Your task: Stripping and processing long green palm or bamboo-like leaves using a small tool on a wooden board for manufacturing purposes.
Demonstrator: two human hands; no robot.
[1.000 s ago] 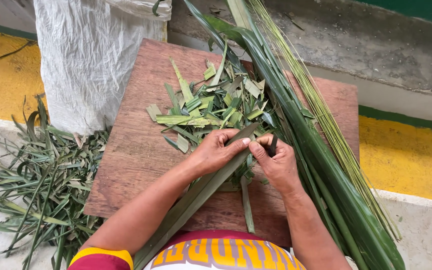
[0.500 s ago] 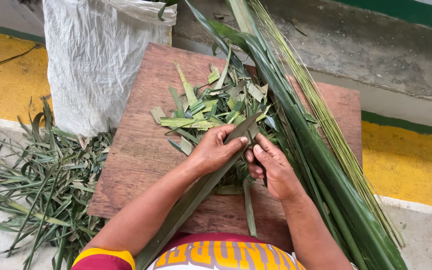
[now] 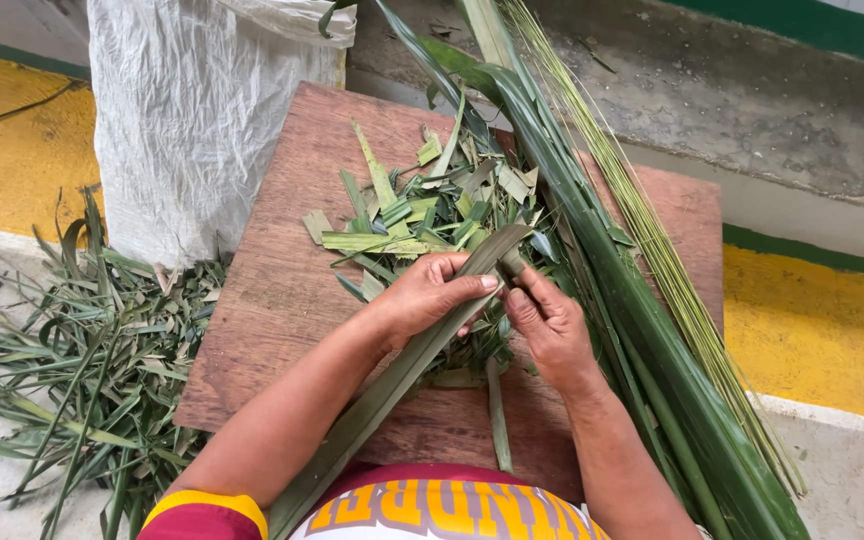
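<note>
Head view, looking straight down. At centre frame, left hand [image 3: 430, 295] wrapped around a long green palm leaf [image 3: 382, 395], fingers curled over its upper part, thumb pressed on top. Just right of it, right hand [image 3: 550, 322] pinching the same leaf near its tip, thumb and forefinger closed together on the end where the blade folds. Leaf running diagonally from the hands down toward the lower-centre edge, passing over the forearm and the red and yellow shirt [image 3: 432, 505].

Beneath, a brown wooden board [image 3: 282, 290] filling the middle. On its upper half, a loose heap of cut leaf pieces [image 3: 422, 215], touching the fingers. Along the right side, a thick bundle of whole leaves [image 3: 642, 340], and beside that a sheaf of thin pale midribs [image 3: 652, 230] stretching from top centre to lower right. Upper left, a white woven sack [image 3: 202, 120] standing upright against the board's edge. Lower left, a scatter of stripped leaflets [image 3: 62, 370] on the floor.

Risks, judged from this grip: blade tearing crookedly instead of along the rib if pulled off-line; a sharp leaf edge slicing a fingertip under the tight pinch; the rib snapping short from bending too hard at the tip; cut pieces being swept off the board by the moving forearms.
</note>
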